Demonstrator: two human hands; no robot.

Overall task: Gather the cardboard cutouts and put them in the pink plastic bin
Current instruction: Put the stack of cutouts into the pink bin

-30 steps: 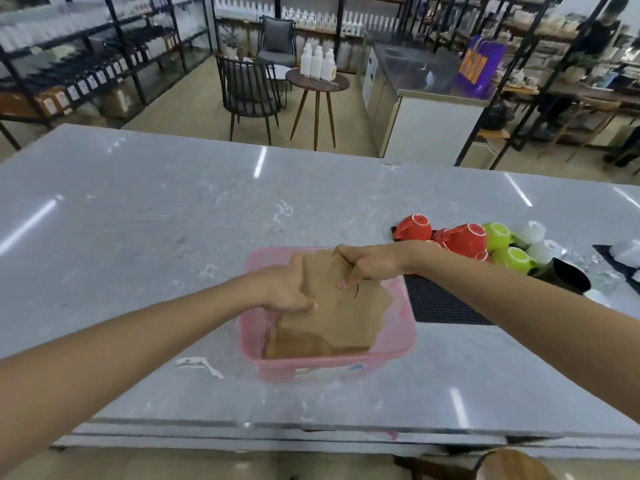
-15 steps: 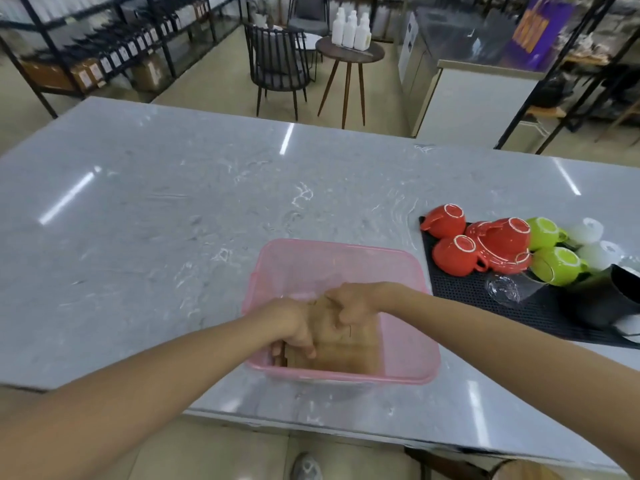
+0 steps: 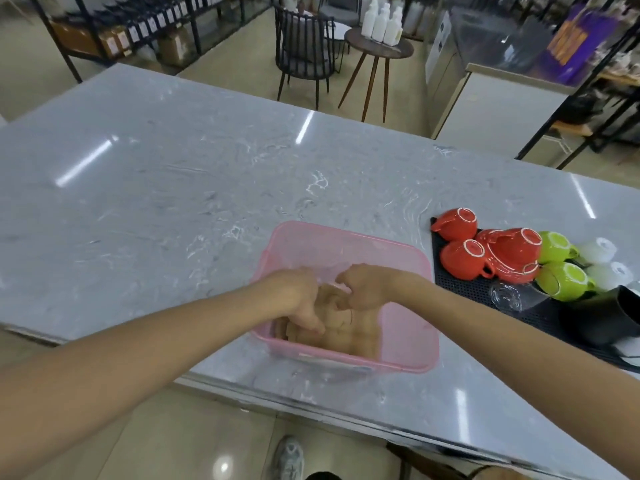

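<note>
- The cardboard cutouts [image 3: 346, 329] were seen lying inside the pink plastic bin [image 3: 408, 344], which stood near the front edge of the marble counter [image 3: 173, 188].
- The left hand [image 3: 298, 299] was lowered into the bin with its fingers curled down onto the cardboard; whether anything was pinched could not be told.
- The right hand [image 3: 363, 289] was held beside it, curled likewise, its grasp equally unclear.
- A cutout could be dragged out if the hands were withdrawn while a piece was caught by a finger.
- The light bin could be pushed toward the edge, or against the cups [image 3: 491, 251] just beside it, by a careless pull.
</note>
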